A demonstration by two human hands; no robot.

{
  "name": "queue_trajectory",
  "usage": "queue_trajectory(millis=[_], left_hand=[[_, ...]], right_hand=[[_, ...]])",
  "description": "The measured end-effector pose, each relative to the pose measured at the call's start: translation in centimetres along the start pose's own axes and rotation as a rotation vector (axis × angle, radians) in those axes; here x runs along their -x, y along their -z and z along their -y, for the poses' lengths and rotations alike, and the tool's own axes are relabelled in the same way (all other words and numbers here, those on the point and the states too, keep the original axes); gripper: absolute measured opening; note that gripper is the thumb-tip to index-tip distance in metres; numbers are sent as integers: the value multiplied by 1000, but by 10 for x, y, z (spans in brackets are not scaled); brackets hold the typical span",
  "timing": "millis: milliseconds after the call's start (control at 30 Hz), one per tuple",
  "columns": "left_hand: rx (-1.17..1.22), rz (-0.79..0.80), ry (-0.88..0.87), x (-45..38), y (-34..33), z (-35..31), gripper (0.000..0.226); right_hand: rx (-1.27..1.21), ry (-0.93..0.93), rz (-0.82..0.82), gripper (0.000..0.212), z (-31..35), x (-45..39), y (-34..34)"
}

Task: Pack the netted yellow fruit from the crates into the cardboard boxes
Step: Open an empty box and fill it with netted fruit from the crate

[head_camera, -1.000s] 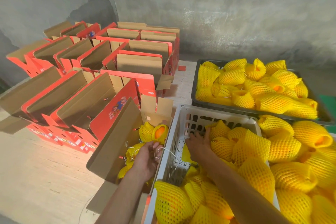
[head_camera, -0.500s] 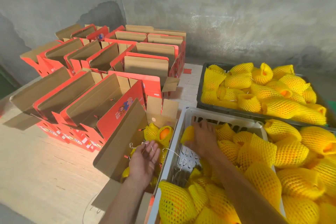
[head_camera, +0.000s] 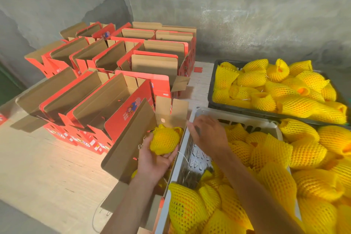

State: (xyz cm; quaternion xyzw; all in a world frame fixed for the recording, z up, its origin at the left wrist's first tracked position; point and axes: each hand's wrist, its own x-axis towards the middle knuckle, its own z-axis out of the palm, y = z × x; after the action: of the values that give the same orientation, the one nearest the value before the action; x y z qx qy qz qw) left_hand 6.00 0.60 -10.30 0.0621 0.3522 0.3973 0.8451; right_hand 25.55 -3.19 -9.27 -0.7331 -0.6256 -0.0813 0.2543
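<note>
Left hand (head_camera: 154, 159): palm up, fingers curled under one netted fruit (head_camera: 164, 141), cupping it over the open box (head_camera: 131, 140).
Right hand (head_camera: 208, 136): above the white crate's (head_camera: 191, 150) near corner, back of the hand upward, fingers loosely bent, nothing seen in them.
Held fruit: yellow foam net around it, just left of the white crate's wall.
Open box: brown inside, flaps up, touching the white crate; more yellow netting shows low inside.
White crate: heaped with netted fruit, bare patch of floor at the left end.
Black crate (head_camera: 212, 89): behind, also full.
Empty boxes (head_camera: 106, 74): red, rows standing open on the table (head_camera: 45, 173).
</note>
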Motion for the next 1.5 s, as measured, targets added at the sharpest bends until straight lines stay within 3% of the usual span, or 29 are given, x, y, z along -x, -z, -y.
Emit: queue_trajectory(millis=[133,200,300,433,567,600,667,767,833,867,933,1000,1100,1267,1367,1500], left_hand=[[-130,-185,33,-5,10,3,54],[-287,-231,-20,-10,13,6,52],[-427,-252,-41,-11,12,4,49],[-317,-149,22,-9,15,-3,35],[-339,-64,-28,-10,19,-8,49],[-439,-95,-93,-10,21,-5,51],[-917,-233,-386,-11,27,2,47],[-1561,-53,-758,-15,35,13,41],[-1830,-43,-720,-22,37,15,38],[-1906,-82,-610,-21,36,14,44],[-1786,-95,-436,-16,29,12,56],[-1464,-76,-464,-11,25,10,47],[-1166,-129,-558,-2,15,2,42],[-983,-227,-598,3,16,-18,36],[-915,-277,-625,3,21,-22,26],[-673,-207,-537,3,14,-19,19]], right_hand=[[257,-416,190,36,-21,3,8],[368,-510,349,42,-29,10,10],[570,-418,584,39,-30,15,11],[672,-269,730,24,-25,17,8],[685,-252,809,42,-20,21,-2],[711,-245,810,44,-19,22,-4],[753,-246,803,37,-20,22,-6],[841,-222,862,25,-22,21,-11],[916,-198,912,30,-18,20,-14],[953,-183,935,35,-17,20,-16],[996,-155,976,44,-15,19,-20],[1001,-151,991,47,-16,19,-23],[1016,-166,976,44,-19,18,-28],[892,-182,810,51,-26,15,-31],[580,-278,571,77,-26,13,-27],[59,-421,-6,81,-15,4,-11]])
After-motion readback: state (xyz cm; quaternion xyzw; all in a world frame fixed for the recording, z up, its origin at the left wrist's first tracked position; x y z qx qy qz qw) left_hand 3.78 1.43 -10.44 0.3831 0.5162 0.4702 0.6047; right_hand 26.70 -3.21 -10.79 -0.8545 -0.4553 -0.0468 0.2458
